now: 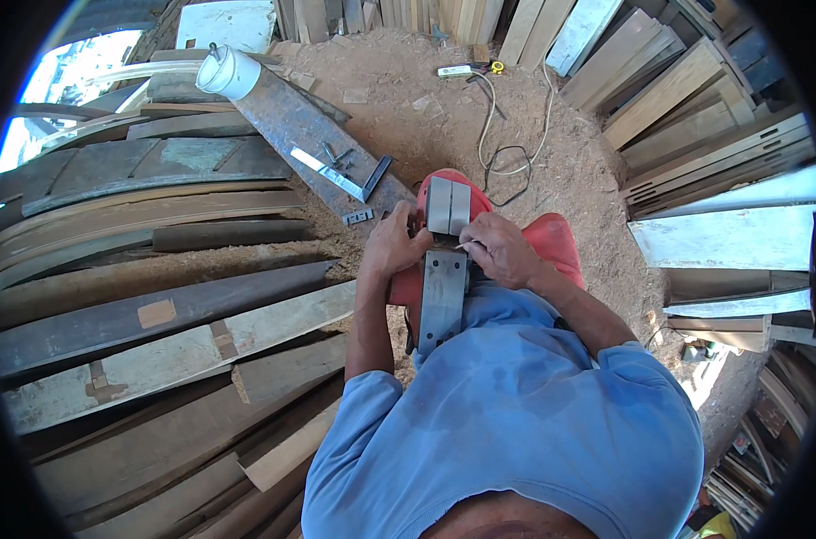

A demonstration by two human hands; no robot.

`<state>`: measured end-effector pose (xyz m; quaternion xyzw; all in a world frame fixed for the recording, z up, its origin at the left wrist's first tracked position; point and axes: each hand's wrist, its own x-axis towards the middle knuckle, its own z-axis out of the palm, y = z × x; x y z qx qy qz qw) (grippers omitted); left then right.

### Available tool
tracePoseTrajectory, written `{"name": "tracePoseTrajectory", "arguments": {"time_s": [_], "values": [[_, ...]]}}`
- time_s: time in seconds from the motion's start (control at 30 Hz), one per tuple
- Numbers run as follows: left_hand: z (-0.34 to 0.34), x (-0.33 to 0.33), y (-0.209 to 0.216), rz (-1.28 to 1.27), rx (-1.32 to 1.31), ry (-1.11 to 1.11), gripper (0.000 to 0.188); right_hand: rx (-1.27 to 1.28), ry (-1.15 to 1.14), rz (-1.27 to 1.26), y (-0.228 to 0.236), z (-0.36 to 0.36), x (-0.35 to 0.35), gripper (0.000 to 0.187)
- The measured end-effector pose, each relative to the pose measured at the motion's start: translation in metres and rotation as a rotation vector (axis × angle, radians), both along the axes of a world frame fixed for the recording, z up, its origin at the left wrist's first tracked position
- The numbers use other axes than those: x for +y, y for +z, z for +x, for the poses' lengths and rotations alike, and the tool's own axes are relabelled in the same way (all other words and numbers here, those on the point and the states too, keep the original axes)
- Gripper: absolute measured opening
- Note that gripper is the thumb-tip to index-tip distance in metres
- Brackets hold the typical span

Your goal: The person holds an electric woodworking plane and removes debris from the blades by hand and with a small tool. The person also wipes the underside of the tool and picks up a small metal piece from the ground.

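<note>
A power planer (443, 301) lies sole up on my lap, its two flat metal plates showing with a dark gap between them. My left hand (395, 242) is closed around the planer's left side beside that gap, with the thumb reaching toward it. At the gap's right end, my right hand (502, 247) pinches a small thin piece, too small to name. Beyond my left hand, a plank (286, 112) carries a try square (336, 174), some small metal parts (335, 156) and a small grey slotted piece (357, 217). Red surfaces (551, 242) show around the planer.
Long stacked boards (156, 229) fill the left side. A white bucket (229, 74) stands on the plank's far end. Ahead, a cable (490, 121) runs over the shavings-covered ground near a white power strip (455, 71) and a yellow tape measure (497, 67). Timber (664, 94) leans at right.
</note>
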<state>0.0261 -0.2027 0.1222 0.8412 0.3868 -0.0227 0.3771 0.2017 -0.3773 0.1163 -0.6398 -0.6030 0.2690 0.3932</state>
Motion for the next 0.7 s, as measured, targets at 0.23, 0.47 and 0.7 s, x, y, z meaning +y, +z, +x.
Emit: {"name": "tracePoseTrajectory", "arguments": {"time_s": [0.23,0.47,0.7], "values": [[-0.001,0.002,-0.003,-0.022,-0.005,0.002,0.043,0.065,-0.028,0.124,0.0,-0.018,0.022,0.008],[-0.004,0.005,-0.005,-0.051,-0.04,-0.013,0.046,-0.042,-0.006,0.1,0.003,-0.011,0.015,0.011],[-0.004,0.005,-0.007,-0.101,-0.055,-0.01,0.047,-0.015,-0.002,0.092,0.001,-0.013,0.015,0.01]]}}
